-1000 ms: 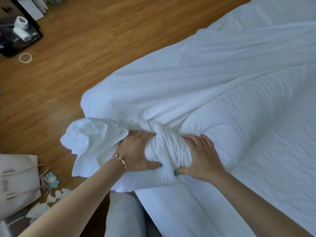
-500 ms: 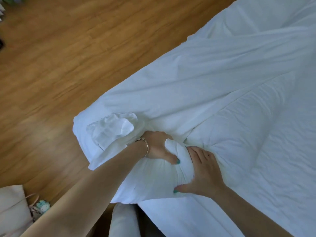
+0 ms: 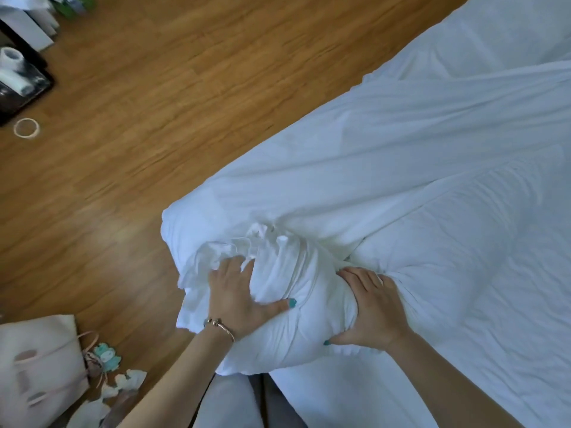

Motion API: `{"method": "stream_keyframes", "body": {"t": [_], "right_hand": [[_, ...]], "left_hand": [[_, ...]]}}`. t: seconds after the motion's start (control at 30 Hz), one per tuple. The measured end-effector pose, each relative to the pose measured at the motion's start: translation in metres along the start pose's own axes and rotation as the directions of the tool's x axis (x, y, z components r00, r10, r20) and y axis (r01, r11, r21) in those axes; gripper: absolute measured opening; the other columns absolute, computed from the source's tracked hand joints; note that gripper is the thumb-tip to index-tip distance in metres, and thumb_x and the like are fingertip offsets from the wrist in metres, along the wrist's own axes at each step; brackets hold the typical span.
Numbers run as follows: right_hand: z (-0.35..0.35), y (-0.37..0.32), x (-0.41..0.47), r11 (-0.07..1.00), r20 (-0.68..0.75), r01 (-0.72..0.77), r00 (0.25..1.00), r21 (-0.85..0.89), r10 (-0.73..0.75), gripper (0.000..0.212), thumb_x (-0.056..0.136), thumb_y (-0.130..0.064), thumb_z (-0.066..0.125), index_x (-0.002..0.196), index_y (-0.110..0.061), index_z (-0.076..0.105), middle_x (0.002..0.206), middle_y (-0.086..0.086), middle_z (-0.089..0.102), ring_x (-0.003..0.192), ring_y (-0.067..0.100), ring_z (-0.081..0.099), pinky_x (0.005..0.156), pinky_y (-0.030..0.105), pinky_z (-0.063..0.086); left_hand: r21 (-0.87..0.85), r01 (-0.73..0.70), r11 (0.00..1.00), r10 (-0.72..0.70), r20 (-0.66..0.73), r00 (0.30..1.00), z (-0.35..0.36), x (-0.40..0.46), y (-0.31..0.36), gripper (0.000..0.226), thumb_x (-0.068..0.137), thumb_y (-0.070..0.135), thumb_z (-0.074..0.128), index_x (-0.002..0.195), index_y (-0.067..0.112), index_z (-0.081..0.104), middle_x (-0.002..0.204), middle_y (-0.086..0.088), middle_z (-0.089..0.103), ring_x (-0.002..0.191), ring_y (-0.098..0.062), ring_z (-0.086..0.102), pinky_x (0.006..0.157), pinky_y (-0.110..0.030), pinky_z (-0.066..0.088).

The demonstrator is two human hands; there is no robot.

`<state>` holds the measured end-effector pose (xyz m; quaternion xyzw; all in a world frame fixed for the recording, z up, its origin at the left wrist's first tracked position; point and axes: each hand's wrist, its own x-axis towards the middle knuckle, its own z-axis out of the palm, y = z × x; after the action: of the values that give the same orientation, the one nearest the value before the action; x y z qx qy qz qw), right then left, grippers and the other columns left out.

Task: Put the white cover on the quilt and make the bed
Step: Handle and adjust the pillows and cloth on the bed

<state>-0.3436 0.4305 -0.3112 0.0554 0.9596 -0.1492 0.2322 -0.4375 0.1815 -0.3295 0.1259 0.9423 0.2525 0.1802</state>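
Since half a second ago the loose flap of white cover (image 3: 355,168) that stood up by the bed corner has been gathered down against the bundle, and the left hand (image 3: 239,299) has shifted from digging into the fold to lying across its outer end. Largest in view is the bed (image 3: 494,335), running from the lower middle toward the upper right, with the wooden floor (image 3: 154,103) along its left side. On the near left corner of the bed lies the quilt (image 3: 296,307), bunched into a thick roll inside the cover, its long axis going roughly left to right between the two hands. The right hand (image 3: 370,310) grips the inner end of that roll, thumb below and fingers curled over the top. The left hand spreads over the crumpled cover mouth, thumb reaching along the roll and fingers pressing the cloth; it seems to be pressing, not clenching. Judged from this, the quilt corner is being worked toward the cover's corner, which lies just beyond the left hand, the nearer one to it. A pale bag (image 3: 37,366) sits on the floor at lower left, and a tape ring (image 3: 26,128) lies farther off.
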Motion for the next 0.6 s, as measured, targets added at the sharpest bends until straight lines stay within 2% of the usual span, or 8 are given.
{"method": "stream_keyframes", "body": {"t": [0.07, 0.13, 0.2, 0.3, 0.37, 0.47, 0.53, 0.6], "right_hand": [[-0.001, -0.001, 0.0, 1.0, -0.019, 0.0, 1.0, -0.008, -0.001, 0.113, 0.032, -0.091, 0.058, 0.125, -0.028, 0.048, 0.122, -0.01, 0.059, 0.11, 0.014, 0.056, 0.09, 0.043, 0.047], [-0.003, -0.002, -0.003, 1.0, -0.027, -0.01, 1.0, -0.014, 0.01, 0.101, 0.039, -0.085, 0.06, 0.119, -0.024, 0.057, 0.112, -0.007, 0.065, 0.102, 0.017, 0.063, 0.084, 0.041, 0.052], [-0.009, -0.003, -0.004, 1.0, -0.082, -0.009, 0.997, 0.024, 0.011, 0.084, 0.048, -0.076, 0.062, 0.113, -0.022, 0.061, 0.1, -0.003, 0.069, 0.092, 0.02, 0.069, 0.076, 0.039, 0.056], [-0.019, 0.0, 0.003, 0.992, -0.032, -0.061, 0.997, 0.112, 0.065, 0.1, 0.041, -0.082, 0.071, 0.125, -0.03, 0.052, 0.116, -0.011, 0.064, 0.11, 0.012, 0.061, 0.09, 0.036, 0.051], [-0.023, 0.003, 0.005, 0.994, 0.006, -0.051, 0.999, 0.097, 0.051, 0.132, 0.033, -0.091, 0.065, 0.143, -0.027, 0.029, 0.141, -0.009, 0.044, 0.132, 0.012, 0.042, 0.108, 0.036, 0.036], [-0.049, -0.005, -0.004, 0.985, -0.051, -0.014, 0.998, 0.171, 0.023, 0.148, 0.038, -0.088, 0.06, 0.142, -0.037, -0.031, 0.157, -0.013, -0.019, 0.147, 0.007, -0.017, 0.121, 0.041, -0.007], [-0.065, -0.022, -0.002, 0.973, -0.068, 0.026, 0.998, 0.23, -0.011, 0.144, 0.041, -0.085, 0.062, 0.138, -0.045, -0.036, 0.155, -0.019, -0.028, 0.143, 0.002, -0.027, 0.118, 0.038, -0.016], [-0.058, -0.039, 0.013, 0.976, -0.076, 0.046, 0.997, 0.214, -0.03, 0.139, 0.043, -0.086, 0.062, 0.147, -0.042, -0.018, 0.159, -0.018, -0.016, 0.146, 0.004, -0.019, 0.121, 0.044, -0.005]], "left_hand": [[-0.098, -0.294, 0.951, 0.286, -0.087, 0.954, -0.006, 0.005, 0.016, 0.061, 0.061, 0.077, 0.062, 0.086, 0.021, 0.062, 0.08, 0.005, 0.063, 0.08, -0.024, 0.061, 0.073, -0.036, 0.042], [-0.155, -0.585, 0.796, 0.585, -0.052, 0.809, -0.018, 0.012, 0.055, 0.039, 0.064, 0.062, 0.066, 0.073, 0.025, 0.056, 0.07, 0.007, 0.061, 0.072, -0.017, 0.057, 0.069, -0.028, 0.037], [-0.183, -0.687, 0.703, 0.707, 0.069, 0.704, -0.018, 0.033, 0.088, 0.033, 0.059, 0.06, 0.059, 0.066, 0.029, 0.054, 0.064, 0.009, 0.058, 0.065, -0.014, 0.053, 0.066, -0.026, 0.035], [-0.485, -0.242, 0.84, 0.446, 0.366, 0.817, -0.015, 0.076, 0.093, 0.036, 0.055, 0.053, 0.072, 0.063, 0.02, 0.062, 0.065, 0.004, 0.063, 0.063, -0.01, 0.061, 0.067, -0.032, 0.048], [-0.571, 0.06, 0.819, 0.302, 0.517, 0.801, -0.005, 0.102, 0.071, 0.039, 0.056, 0.04, 0.084, 0.073, 0.009, 0.066, 0.07, -0.001, 0.064, 0.068, -0.004, 0.062, 0.071, -0.032, 0.049], [-0.671, 0.194, 0.716, 0.308, 0.552, 0.775, 0.007, 0.129, 0.061, 0.032, 0.044, 0.039, 0.08, 0.069, 0.02, 0.073, 0.072, 0.001, 0.065, 0.073, -0.014, 0.063, 0.072, -0.034, 0.045], [-0.691, 0.25, 0.678, 0.314, 0.58, 0.752, 0.011, 0.14, 0.062, 0.023, 0.042, 0.039, 0.074, 0.062, 0.028, 0.073, 0.068, 0.006, 0.065, 0.068, -0.011, 0.063, 0.069, -0.027, 0.045], [-0.693, 0.273, 0.668, 0.311, 0.593, 0.743, 0.012, 0.144, 0.061, 0.02, 0.041, 0.039, 0.069, 0.06, 0.03, 0.072, 0.064, 0.01, 0.065, 0.064, -0.005, 0.062, 0.062, -0.02, 0.045]]}}
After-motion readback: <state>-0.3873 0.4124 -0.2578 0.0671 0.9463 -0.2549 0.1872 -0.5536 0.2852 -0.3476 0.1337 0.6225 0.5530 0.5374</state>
